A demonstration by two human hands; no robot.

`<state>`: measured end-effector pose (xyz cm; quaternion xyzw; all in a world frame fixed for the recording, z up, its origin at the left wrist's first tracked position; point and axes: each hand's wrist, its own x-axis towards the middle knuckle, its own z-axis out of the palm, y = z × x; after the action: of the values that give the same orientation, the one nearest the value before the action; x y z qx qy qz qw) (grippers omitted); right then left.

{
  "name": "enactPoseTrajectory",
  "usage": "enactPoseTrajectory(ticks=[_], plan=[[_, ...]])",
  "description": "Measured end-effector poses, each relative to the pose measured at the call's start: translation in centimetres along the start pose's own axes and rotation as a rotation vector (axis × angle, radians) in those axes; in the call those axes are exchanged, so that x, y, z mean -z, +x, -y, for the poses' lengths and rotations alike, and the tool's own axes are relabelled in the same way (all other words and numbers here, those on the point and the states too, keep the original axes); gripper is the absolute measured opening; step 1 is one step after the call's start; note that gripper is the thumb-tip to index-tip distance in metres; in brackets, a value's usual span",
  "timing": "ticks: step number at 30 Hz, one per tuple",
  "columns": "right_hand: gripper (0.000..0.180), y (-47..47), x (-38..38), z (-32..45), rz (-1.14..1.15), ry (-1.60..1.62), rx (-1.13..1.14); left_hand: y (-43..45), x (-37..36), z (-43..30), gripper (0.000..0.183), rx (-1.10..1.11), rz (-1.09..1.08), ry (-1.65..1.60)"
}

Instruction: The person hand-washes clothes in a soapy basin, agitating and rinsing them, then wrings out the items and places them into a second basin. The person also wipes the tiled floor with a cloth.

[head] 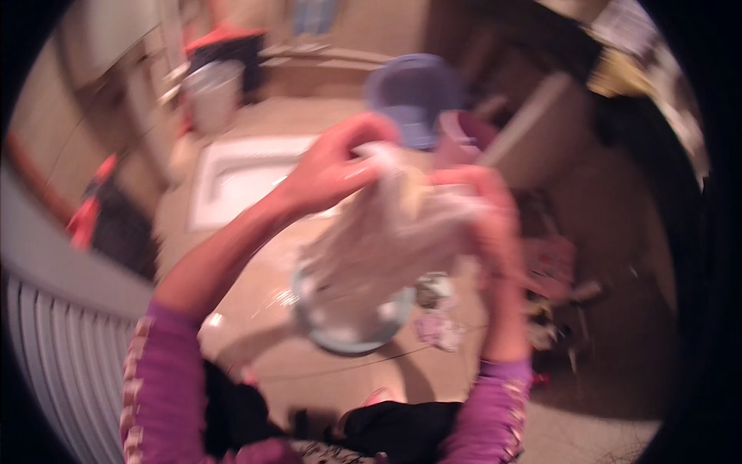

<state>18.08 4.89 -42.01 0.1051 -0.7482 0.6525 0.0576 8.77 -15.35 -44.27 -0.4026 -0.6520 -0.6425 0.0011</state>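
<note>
Both my hands hold up a wet-looking whitish cloth, blurred by motion. My left hand pinches its upper left edge between thumb and fingers. On the other side, my right hand grips the cloth's right part, with some fingers hidden behind the fabric. A yellowish patch shows near the top between the hands. The cloth hangs over a round basin with a pale greenish rim on the tiled floor; it hides much of the basin, whose visible inside looks whitish.
A white squat toilet is set in the floor ahead-left. Beyond stand a blue-purple basin, a pink bucket and a lidded whitish bucket. Small crumpled cloths lie right of the near basin. A ribbed grey-white panel borders the left.
</note>
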Motion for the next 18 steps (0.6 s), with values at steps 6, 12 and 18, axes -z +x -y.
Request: enactPoseTrajectory(ticks=[6, 12, 18], plan=[[0.046, 3.3, -2.5, -6.6, 0.140, -0.262, 0.304, -1.0, -1.9, 3.9, 0.044, 0.089, -0.093, -0.141], [0.027, 1.8, -2.2, -4.1, 0.043, 0.162, 0.046, -1.7, -1.7, 11.1, 0.046, 0.211, 0.266, -1.036], [0.023, 7.5, -2.8, -4.9, -0.166, 0.356, 0.124, -7.3, -8.5, 19.5, 0.047, 0.790, 0.134, -1.040]])
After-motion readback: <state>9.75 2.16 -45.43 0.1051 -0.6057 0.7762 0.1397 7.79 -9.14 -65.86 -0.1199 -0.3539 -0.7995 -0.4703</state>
